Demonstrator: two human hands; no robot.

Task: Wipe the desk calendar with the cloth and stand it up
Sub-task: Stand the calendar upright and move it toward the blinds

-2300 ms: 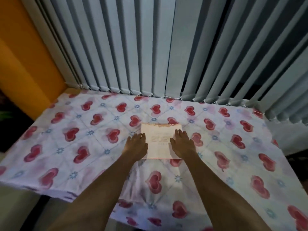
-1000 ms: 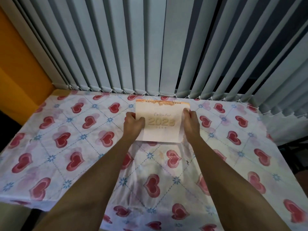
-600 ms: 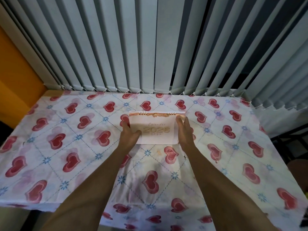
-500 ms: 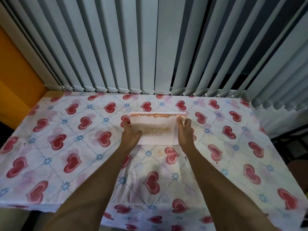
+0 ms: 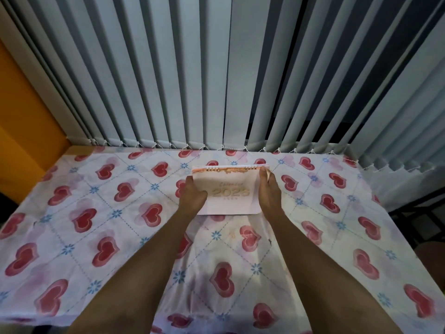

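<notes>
Closely on either side, the person's fingers clamp a desk calendar [image 5: 230,189] by its short edges. On the left hand [image 5: 192,196] the thumb lies across the front cover near the lower left corner, with the other fingers tucked behind the card where they cannot be seen. The right hand [image 5: 269,191] has its fingers held together and laid straight along the right edge, reaching up to the top corner; whether its thumb sits behind or in front is hard to tell from this angle. Both hands grip the calendar, one at each side.

It stands propped on its lower edge on the tablecloth [image 5: 96,225], front cover facing the camera and leaning back, with gold "2026" lettering in the middle and two small sets of spiral rings along the top. Its place is the middle of the table's far half, close to the back edge.

Bare forearms run from the hands down to the bottom of the frame. A white cloth printed with red hearts and small blue flowers covers the table. Behind the table hang grey vertical blinds [image 5: 192,80], their lower ends linked by a beaded chain, and an orange wall [image 5: 21,112] shows at far left.
</notes>
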